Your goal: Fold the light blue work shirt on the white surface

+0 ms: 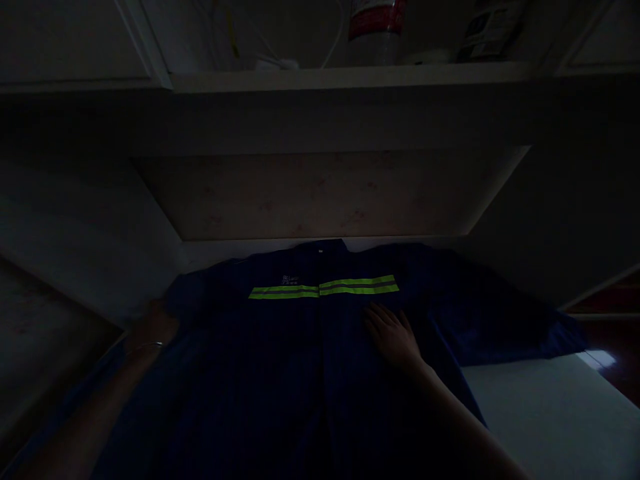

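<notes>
A dark blue work jacket lies spread front side up, its collar toward the back wall. Across its chest runs a yellow-green reflective band, with small pale lettering above it on the left. My right hand rests flat on the chest just below the band, fingers extended. At the jacket's left shoulder and sleeve, my left hand is curled with its fingers closed on the cloth; a bracelet circles that wrist. Dim light hides the fingertips of the left hand. The right-hand sleeve stretches out to the side.
A pale tabletop shows at the lower right. Overhead, a shelf holds a red-labelled bottle, a dark labelled container and white cords. A patterned back panel and side walls enclose the space.
</notes>
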Available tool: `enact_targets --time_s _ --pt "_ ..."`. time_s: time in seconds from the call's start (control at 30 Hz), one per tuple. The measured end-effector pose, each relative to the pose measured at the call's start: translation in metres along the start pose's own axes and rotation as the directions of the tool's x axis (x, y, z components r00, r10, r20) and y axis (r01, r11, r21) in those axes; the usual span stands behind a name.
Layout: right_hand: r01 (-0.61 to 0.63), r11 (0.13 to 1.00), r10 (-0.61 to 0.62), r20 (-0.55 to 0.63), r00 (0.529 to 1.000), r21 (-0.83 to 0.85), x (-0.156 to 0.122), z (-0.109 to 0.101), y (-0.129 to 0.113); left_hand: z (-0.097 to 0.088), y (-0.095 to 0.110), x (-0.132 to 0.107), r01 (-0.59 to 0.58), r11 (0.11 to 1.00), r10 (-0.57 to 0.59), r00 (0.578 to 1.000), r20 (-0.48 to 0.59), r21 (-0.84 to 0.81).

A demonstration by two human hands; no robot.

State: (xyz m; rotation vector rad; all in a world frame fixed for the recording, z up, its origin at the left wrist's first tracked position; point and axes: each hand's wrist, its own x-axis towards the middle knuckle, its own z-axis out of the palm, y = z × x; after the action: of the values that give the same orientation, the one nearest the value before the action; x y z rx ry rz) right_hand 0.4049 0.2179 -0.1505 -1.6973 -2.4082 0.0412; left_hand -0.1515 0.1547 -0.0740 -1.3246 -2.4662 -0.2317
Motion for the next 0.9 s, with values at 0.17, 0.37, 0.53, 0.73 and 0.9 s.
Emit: enact_targets --time_s 0.17,0.37,0.53,0.73,0.9 --pt "-0.005 1.000 0.005 0.022 1.000 -0.019 0.000 0.000 -0.002 -0.005 0.083 -0.033 -0.295 0.914 0.312 0.950 0.015 -0.278" --pt "-0.015 0.999 0.017 0.050 0.999 -0.034 0.000 -0.003 -0.002 0.030 0.166 -0.088 -0.524 0.785 0.599 0.777 0.191 -0.330" --pt "-0.034 0.999 0.034 0.054 0.998 -0.017 0.002 -0.005 -0.003 0.048 0.169 -0.104 -0.487 0.821 0.562 0.784 0.264 -0.299" --pt "-0.068 0.998 0.068 -0.003 0.998 0.008 -0.004 -0.002 -0.003 0.041 0.167 -0.107 -0.426 0.862 0.495 0.825 0.274 -0.275" --pt "-0.244 0.963 0.244 0.017 0.970 0.111 -0.006 -0.011 0.009 0.043 0.159 -0.113 -0.313 0.922 0.374 0.872 0.317 -0.227"
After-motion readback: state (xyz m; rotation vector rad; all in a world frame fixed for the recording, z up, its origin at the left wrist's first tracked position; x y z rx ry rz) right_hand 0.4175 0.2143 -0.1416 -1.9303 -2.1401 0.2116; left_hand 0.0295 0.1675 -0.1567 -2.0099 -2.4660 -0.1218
